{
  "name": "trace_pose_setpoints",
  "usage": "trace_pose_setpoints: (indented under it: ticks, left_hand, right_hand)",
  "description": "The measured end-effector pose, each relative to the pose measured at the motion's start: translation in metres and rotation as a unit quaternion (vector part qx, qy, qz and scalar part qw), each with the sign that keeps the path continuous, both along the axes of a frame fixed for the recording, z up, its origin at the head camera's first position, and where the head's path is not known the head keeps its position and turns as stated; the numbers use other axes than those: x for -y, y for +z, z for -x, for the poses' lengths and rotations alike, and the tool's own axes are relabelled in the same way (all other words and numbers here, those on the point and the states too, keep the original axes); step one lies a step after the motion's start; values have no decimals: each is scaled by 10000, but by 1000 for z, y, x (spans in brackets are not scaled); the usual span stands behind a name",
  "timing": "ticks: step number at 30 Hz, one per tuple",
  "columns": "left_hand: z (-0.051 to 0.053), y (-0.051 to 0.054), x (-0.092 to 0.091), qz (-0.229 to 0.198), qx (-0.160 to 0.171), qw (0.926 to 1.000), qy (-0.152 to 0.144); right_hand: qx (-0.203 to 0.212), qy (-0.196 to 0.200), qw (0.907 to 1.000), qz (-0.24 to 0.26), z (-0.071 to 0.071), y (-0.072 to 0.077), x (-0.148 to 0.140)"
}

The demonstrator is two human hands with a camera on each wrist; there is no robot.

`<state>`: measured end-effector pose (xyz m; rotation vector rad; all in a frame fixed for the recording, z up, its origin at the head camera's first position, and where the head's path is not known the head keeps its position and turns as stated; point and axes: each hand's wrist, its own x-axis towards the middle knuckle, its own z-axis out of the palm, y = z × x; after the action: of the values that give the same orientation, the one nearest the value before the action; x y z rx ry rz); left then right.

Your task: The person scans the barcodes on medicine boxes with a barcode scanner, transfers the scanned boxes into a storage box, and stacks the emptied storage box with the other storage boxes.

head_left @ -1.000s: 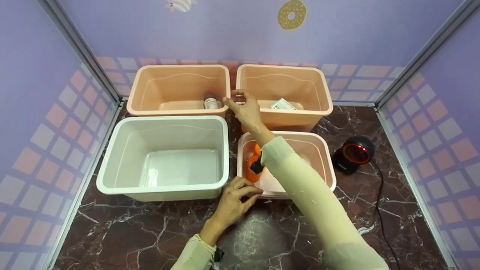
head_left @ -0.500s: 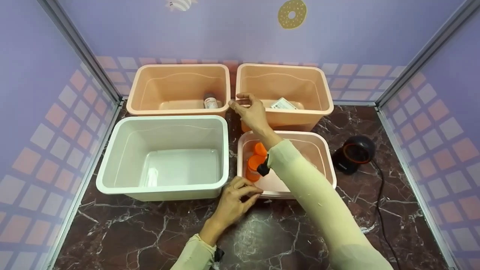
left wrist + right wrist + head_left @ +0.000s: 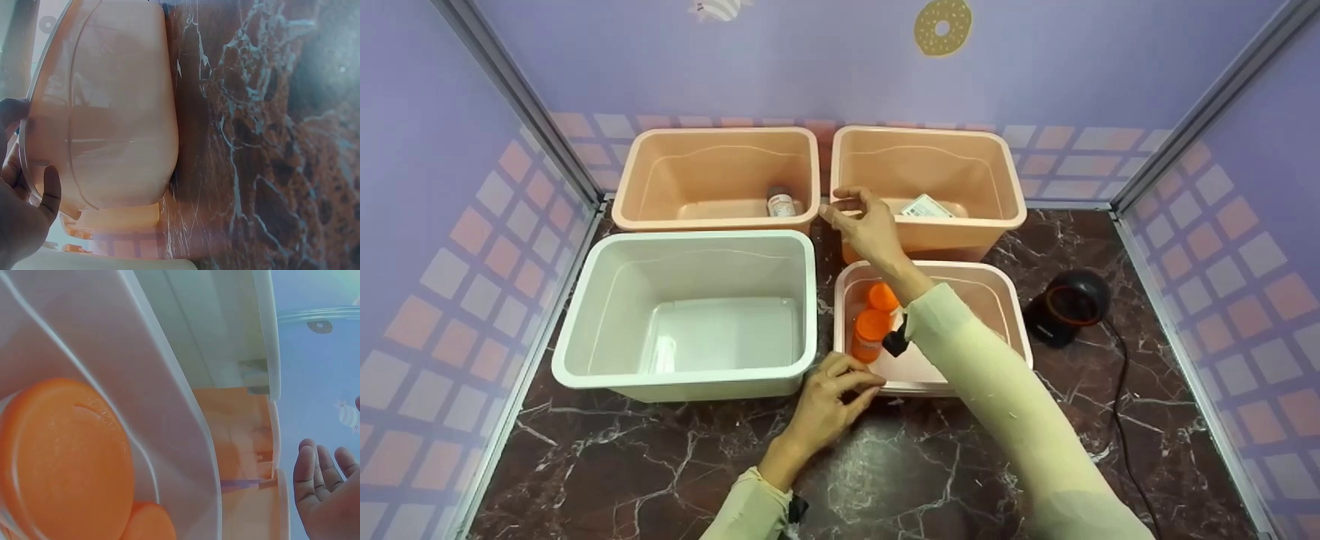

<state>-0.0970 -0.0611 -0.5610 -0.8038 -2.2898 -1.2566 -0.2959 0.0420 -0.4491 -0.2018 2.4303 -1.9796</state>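
Observation:
My left hand holds the front left corner of a small pink bin. In the left wrist view its thumb lies against the bin's outer wall, with fingers at the rim. Two orange-capped bottles stand inside that bin; their caps loom close in the right wrist view. Above the gap between two peach bins hangs my right hand, fingers loosely bent, nothing in it. A dark-capped white bottle is in the left peach bin. A white box lies in the right peach bin.
A large white bin stands at the front left. To the right sits a black scanner with a cable running toward the front. Purple walls enclose the dark marbled tabletop on the left, right and back.
My right hand has shifted slightly right, away from the left peach bin's rim, and its sleeve uncovers more of the orange caps. The scanner's red light has gone out. The left hand stays put.

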Motion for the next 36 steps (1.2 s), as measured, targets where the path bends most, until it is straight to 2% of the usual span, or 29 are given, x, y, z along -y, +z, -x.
trace_pose_setpoints:
  ticks: [16, 29, 36]
  left_hand:
    - [0, 1, 0, -33, -49, 10000, 10]
    - [0, 0, 0, -38, 26, 10000, 6]
    - [-2, 0, -1, -33, 86, 10000, 12]
  right_hand:
    - [89, 248, 9993, 265, -20, 7, -17]
    - [-94, 343, 9991, 223, -36, 10, -36]
    - [-267, 505, 9983, 89, -46, 7, -43]
